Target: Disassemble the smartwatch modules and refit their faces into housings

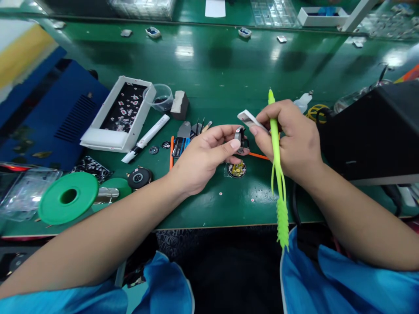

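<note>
While the left hand (206, 157) pinches a dark case (240, 138) between thumb and fingers, the right hand (291, 135) grips a white piece (248, 117) close by, just off the case. Case held above the table, near a round board (240, 171); the raised hold probably gives fingertips room and a clear view. Green pen (276, 148) also in the right hand, crossing its fingers, perhaps tucked there to leave the thumb free; its frilled tail hangs toward the table edge. Left hand partly hides the tools (183, 131) beyond it. Farther left: marker (149, 136), tray (141, 114) of small bits, cup (163, 98), green spool (52, 200) near the left forearm. Black box (373, 126) limits space on the right.
</note>
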`<move>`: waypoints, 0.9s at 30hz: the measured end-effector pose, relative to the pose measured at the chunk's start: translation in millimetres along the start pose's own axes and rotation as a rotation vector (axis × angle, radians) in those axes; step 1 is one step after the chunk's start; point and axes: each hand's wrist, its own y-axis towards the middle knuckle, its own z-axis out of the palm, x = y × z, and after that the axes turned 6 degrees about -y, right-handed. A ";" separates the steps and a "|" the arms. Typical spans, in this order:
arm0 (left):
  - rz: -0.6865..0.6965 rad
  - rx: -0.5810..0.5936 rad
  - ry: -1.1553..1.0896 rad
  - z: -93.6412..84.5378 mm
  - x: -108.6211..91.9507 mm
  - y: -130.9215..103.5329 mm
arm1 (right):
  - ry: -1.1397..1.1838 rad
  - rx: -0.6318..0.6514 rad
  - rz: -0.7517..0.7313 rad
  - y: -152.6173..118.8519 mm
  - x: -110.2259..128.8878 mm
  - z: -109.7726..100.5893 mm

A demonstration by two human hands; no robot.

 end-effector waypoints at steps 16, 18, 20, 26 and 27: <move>-0.033 0.025 -0.067 -1.3 -1.8 -1.0 | 0.053 -0.018 0.033 3.4 -1.7 -1.3; -0.031 0.039 -0.061 -2.2 -1.5 -0.3 | 0.039 0.010 0.053 5.5 -7.8 2.9; -0.027 0.051 -0.048 -3.3 -1.1 0.3 | -0.002 0.075 0.067 7.4 -16.0 8.2; -0.033 0.044 -0.073 -4.6 -0.7 -0.1 | -0.059 0.298 0.087 9.3 -32.5 14.1; -0.031 0.043 -0.084 -4.3 -0.7 -0.3 | -0.032 0.255 0.080 9.4 -32.4 13.0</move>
